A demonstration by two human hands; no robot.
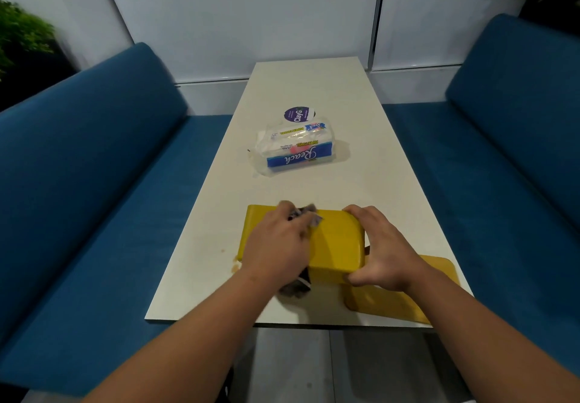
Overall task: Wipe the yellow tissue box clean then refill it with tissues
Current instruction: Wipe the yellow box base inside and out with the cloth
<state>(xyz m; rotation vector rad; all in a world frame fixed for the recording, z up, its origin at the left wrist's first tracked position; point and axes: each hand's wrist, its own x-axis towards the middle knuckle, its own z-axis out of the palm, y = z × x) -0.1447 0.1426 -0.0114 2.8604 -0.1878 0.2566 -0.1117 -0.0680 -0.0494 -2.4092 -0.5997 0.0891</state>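
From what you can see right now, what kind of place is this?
Probably a booth in a cafe or office break area. A long narrow white table stands between two blue upholstered benches, with pale wall panels behind and potted greenery at the corners. A round branded sticker lies on the table.

I see a long white table (pixel 314 88) running away from me. On it near my edge sits the yellow tissue box (pixel 339 245), with a flat yellow lid (pixel 408 296) just beside it at right. Farther along lies a pack of paper towels (pixel 295 148), and beyond that a round purple sticker (pixel 298 114).
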